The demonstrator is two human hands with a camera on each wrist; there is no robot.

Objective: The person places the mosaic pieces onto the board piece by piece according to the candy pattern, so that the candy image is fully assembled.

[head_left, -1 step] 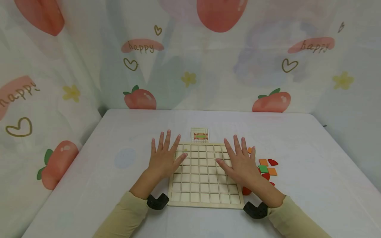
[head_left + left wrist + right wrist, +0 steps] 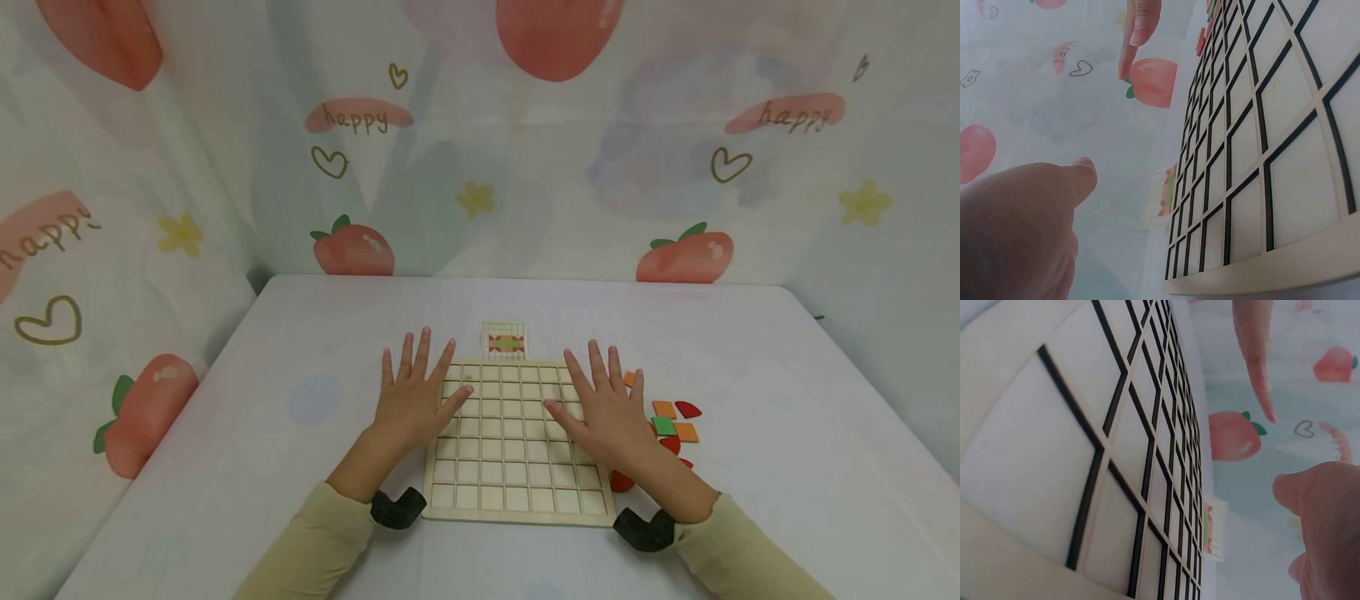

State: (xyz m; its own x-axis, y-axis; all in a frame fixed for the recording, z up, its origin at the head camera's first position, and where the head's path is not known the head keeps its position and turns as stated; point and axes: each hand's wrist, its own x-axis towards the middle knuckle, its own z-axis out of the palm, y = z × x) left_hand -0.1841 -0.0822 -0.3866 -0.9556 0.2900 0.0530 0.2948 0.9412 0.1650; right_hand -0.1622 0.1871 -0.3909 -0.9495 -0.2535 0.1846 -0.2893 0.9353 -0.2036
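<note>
A pale wooden grid board with square cells lies on the table. My left hand, fingers spread and straight, is over the board's left edge. Over its right side is my right hand, likewise spread with nothing in it. In the left wrist view the board rises at the right, while the left hand shows at lower left. The right wrist view has the board at left and the right hand at lower right. Beyond the board sits a small pattern card with a candy-like picture.
Right of the board lie several flat pieces: an orange square, a green square, a red quarter-round piece and others, some partly hidden by the right hand and forearm. A printed cloth hangs behind the white table.
</note>
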